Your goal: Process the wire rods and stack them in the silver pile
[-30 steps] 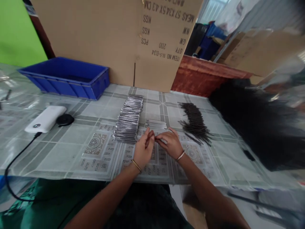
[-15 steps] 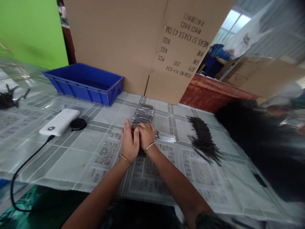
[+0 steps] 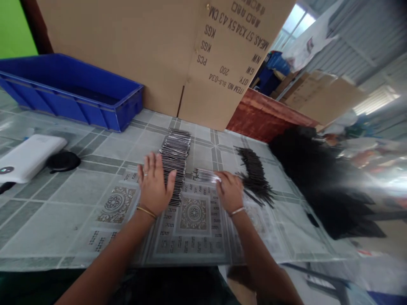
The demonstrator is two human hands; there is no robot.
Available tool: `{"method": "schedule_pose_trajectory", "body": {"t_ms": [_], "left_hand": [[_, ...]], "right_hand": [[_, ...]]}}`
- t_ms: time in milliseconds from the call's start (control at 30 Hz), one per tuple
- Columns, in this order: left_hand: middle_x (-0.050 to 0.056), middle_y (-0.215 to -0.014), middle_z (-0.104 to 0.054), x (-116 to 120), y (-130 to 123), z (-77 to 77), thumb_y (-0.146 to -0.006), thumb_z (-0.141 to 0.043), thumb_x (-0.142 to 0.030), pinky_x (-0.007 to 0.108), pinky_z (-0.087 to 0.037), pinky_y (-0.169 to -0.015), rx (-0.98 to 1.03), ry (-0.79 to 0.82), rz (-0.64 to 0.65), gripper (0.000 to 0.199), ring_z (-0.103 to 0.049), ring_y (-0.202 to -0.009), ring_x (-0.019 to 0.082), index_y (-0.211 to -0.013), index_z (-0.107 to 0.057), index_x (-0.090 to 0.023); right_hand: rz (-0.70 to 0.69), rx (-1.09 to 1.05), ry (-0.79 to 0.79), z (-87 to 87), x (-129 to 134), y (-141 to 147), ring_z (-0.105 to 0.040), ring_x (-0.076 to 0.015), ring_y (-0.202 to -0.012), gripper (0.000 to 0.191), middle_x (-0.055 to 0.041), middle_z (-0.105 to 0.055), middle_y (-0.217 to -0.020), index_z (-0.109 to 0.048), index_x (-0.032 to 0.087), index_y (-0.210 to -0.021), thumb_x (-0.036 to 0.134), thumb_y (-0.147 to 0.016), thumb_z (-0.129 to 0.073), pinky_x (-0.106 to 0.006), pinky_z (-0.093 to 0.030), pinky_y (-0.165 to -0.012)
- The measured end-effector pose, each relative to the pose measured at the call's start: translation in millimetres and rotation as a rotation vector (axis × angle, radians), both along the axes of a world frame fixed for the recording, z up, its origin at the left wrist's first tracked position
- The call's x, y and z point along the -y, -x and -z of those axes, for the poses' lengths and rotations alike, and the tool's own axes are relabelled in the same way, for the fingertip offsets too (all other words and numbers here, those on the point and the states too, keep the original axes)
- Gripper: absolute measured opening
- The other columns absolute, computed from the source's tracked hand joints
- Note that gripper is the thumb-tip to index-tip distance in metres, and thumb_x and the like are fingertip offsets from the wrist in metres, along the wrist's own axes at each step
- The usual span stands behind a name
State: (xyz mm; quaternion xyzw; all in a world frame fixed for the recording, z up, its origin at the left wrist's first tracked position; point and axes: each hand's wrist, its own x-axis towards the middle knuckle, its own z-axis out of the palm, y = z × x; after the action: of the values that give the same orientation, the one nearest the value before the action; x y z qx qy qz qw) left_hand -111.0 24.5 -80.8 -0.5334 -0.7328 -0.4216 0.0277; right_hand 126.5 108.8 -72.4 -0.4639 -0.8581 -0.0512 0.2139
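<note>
A long row of thin metal rods [image 3: 174,163], laid side by side, runs down the table in front of me. At its left side my left hand [image 3: 154,182] is spread flat, fingers apart and thumb against the row's edge; nothing is in it. To the right of the row lies a small bundle of shiny metal rods [image 3: 205,175], pointing sideways. My right hand [image 3: 229,190] has its fingers closed at the right end of this bundle. Farther right is a pile of dark thin strips [image 3: 256,173].
A blue plastic bin [image 3: 95,101] stands at the back left before a large cardboard sheet [image 3: 127,55]. A white power bank [image 3: 32,154] and a round black object [image 3: 63,161] lie at left. Patterned clear mats [image 3: 193,243] cover the near table; a black heap [image 3: 318,186] lies right.
My hands were together over the row of rods. They have parted: the left moved to the row's left side and spread, the right went to the small bundle. The view has shifted.
</note>
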Motion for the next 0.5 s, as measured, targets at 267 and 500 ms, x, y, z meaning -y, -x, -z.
{"method": "schedule_pose_trajectory", "body": {"t_ms": [267,500], "left_hand": [[0.017,-0.151,-0.042,-17,-95,6.7,-0.092,-0.039,-0.011,0.047,-0.032,-0.116,-0.461,0.333,0.491,0.047,-0.041,-0.139,0.030,-0.138,-0.050,-0.010],[0.017,-0.122,-0.063,-42,-108,3.7,-0.092,-0.038,-0.006,0.039,-0.051,-0.090,-0.530,0.509,0.375,0.037,-0.061,-0.112,0.027,-0.123,-0.058,-0.010]], "right_hand": [[0.260,0.149,0.018,56.4,4,-144,-0.057,-0.0275,-0.102,0.034,-0.0110,-0.061,-0.119,-0.065,0.025,-0.121,0.025,-0.096,-0.042,-0.042,-0.049,-0.085],[0.191,0.064,0.061,43.8,-6,-150,-0.062,-0.0276,-0.086,0.023,-0.0087,-0.067,-0.101,-0.070,0.029,-0.097,0.027,-0.094,-0.048,-0.043,-0.050,-0.075]]}}
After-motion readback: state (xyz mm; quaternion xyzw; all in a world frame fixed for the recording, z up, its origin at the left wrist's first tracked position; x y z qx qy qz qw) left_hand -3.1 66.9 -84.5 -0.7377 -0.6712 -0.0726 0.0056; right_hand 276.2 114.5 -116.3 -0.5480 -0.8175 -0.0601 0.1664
